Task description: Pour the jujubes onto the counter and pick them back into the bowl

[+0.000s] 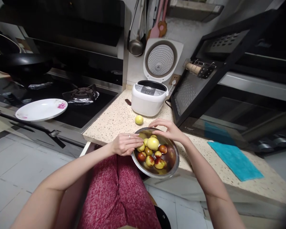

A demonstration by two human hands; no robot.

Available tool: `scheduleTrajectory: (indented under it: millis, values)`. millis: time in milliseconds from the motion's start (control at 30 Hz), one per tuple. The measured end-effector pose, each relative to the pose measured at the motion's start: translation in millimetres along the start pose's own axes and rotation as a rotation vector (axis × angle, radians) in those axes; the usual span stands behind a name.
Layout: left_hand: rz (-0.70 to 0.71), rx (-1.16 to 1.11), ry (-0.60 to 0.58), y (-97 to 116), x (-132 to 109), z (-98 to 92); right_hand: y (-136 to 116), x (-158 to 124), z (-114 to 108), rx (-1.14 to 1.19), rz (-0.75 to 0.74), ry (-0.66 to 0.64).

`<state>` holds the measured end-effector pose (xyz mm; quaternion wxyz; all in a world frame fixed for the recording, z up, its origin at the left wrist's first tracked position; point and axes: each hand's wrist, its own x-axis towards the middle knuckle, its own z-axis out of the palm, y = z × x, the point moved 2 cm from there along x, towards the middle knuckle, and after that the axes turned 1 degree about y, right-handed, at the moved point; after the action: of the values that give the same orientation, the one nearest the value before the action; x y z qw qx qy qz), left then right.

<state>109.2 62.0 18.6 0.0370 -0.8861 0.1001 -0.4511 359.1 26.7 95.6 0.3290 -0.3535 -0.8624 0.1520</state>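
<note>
A round metal bowl (pixel 175 160) juts out over the front edge of the counter. Inside are several fruits that look like jujubes (pixel 159 163), yellow-green with red-brown patches, and a larger pale yellow fruit (pixel 153 143) on top. My left hand (pixel 125 144) is at the bowl's left rim, its fingers together over the inside and its thumb outside. What lies under those fingertips is partly hidden. Over the far right rim, my right hand (pixel 168 129) arches with fingers stretched and nothing visible in them. Another yellow fruit (pixel 139 120) lies on the counter just beyond the bowl.
A white rice cooker (pixel 149 98) stands behind with its lid up. Left is a gas stove (pixel 82 95) with a floral plate (pixel 41 109) near its front edge and a black wok (pixel 21 63). Right are a teal cloth (pixel 235 160) and a dark oven (pixel 252 111).
</note>
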Motion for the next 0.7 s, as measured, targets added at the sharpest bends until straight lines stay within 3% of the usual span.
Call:
scheduleTrajectory:
  millis: [100, 467, 567, 700]
  values:
    - [0.002, 0.011, -0.005, 0, 0, -0.2, 20, 18, 4, -0.128, -0.01, 0.004]
    - [0.008, 0.007, -0.011, 0, 0, 0.2, 66, 65, 23, -0.658, -0.29, -0.34]
    - [0.009, 0.003, 0.011, 0, 1, 0.3, 72, 75, 32, -0.72, -0.354, -0.417]
    - [0.008, 0.003, 0.032, 1, 3, -0.5, 77, 80, 39, -0.72, -0.364, -0.423]
